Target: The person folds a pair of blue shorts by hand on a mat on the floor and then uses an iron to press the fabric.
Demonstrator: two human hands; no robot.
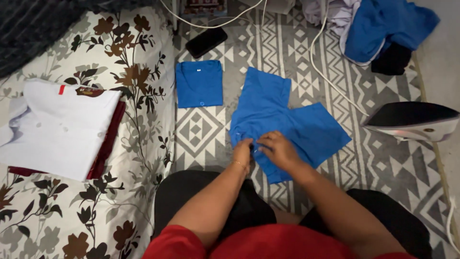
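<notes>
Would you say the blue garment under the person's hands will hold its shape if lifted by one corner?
Probably not: the blue garment lies flat and creased under both hands, so it likely droops and unfolds. It looks thin, likely light.

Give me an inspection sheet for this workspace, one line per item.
Surface: grey patterned rug, floral sheet to its left.
Job's things: unfolded blue shirt under both hands; folded blue shirt beside it.
Clutter: white folded shirt on maroon cloth; clothes heap; phone.
Grippers: left hand and right hand pinch the shirt's near edge.
Cables: white cord across rug.
Surroundings: clothes iron at right.
</notes>
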